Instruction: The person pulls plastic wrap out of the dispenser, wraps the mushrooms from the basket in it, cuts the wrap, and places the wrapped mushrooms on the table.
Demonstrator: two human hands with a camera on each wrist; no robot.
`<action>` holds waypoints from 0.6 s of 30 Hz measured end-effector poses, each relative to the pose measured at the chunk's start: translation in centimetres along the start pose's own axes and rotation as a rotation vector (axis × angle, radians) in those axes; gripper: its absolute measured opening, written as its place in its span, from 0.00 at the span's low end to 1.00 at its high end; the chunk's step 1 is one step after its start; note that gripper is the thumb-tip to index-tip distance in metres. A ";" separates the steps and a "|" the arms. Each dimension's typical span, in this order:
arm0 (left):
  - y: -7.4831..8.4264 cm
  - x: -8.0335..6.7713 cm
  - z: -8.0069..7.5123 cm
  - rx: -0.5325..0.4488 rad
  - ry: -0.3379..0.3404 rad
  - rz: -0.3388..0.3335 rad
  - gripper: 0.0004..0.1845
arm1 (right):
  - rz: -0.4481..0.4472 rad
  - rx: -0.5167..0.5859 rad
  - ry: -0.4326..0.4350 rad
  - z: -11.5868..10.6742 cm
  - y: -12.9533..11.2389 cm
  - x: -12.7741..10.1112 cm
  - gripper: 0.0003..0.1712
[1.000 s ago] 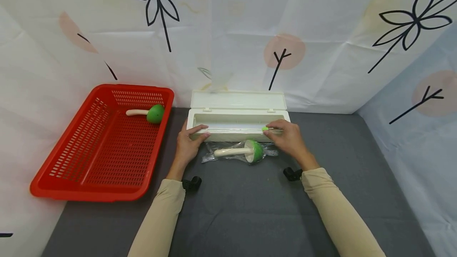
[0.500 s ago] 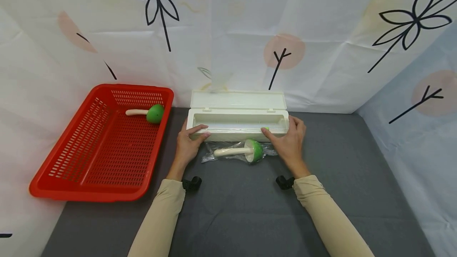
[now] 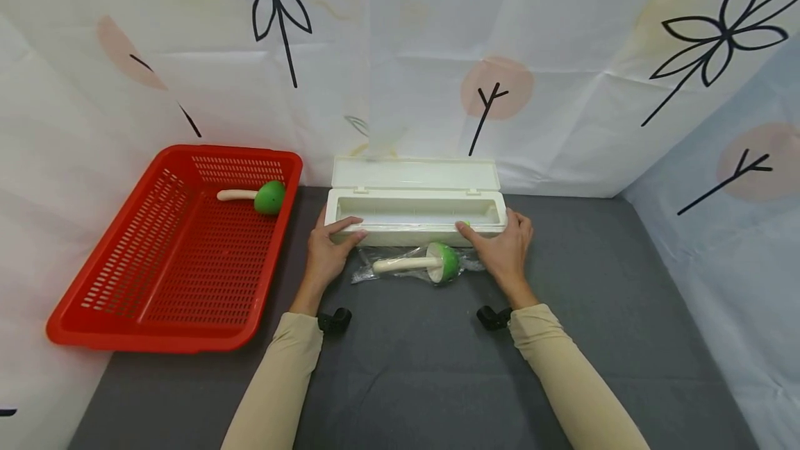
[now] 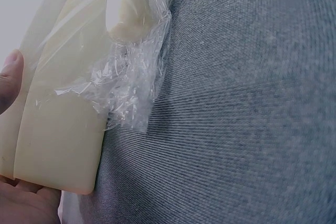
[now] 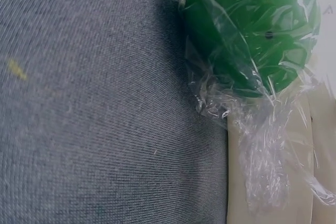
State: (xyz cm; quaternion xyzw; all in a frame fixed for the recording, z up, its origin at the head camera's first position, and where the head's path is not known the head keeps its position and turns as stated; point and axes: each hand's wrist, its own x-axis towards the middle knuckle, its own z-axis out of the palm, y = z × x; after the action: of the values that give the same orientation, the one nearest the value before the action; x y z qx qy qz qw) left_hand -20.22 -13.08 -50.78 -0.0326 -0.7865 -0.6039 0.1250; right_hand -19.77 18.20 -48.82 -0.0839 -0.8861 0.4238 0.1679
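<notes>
A grey cloth-covered bench (image 3: 437, 380) stands against a white backdrop printed with black flowers and pink discs. At its left lies a red slotted basket (image 3: 156, 283), the largest thing there, and in the basket's far corner rests a green maraca with a cream handle (image 3: 253, 196). In the middle of the bench, near the backdrop, sits a long cream cling-film dispenser box (image 3: 415, 217) with its lid tipped up and back. The left hand (image 3: 328, 252) grips the box's left end, thumb lying along the front rim and the other fingers curled round the corner. The right hand (image 3: 503, 248) grips the right end the same way, thumb on the front rim beside a small green slider (image 3: 464, 224). Just in front of the box, between the two hands, lies a second green maraca (image 3: 425, 262), cream handle pointing left, on a crumpled sheet of clear film (image 3: 381, 262); the right wrist view shows film draped over its green head.
</notes>
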 end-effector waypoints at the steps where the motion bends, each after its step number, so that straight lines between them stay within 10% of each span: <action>1: 0.0 0.0 0.0 -0.001 0.000 0.000 0.14 | 0.006 0.006 0.000 0.0 0.0 0.0 0.51; 18: 0.2 -0.1 -0.1 0.019 -0.002 -0.017 0.14 | 0.065 0.154 0.045 -1.1 0.6 0.8 0.37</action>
State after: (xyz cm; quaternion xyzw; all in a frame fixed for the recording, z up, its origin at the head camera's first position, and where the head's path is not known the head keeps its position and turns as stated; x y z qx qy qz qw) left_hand -20.06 -13.12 -50.58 -0.0253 -0.7926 -0.5974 0.1192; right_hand -20.06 19.58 -48.44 -0.1090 -0.8436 0.4941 0.1800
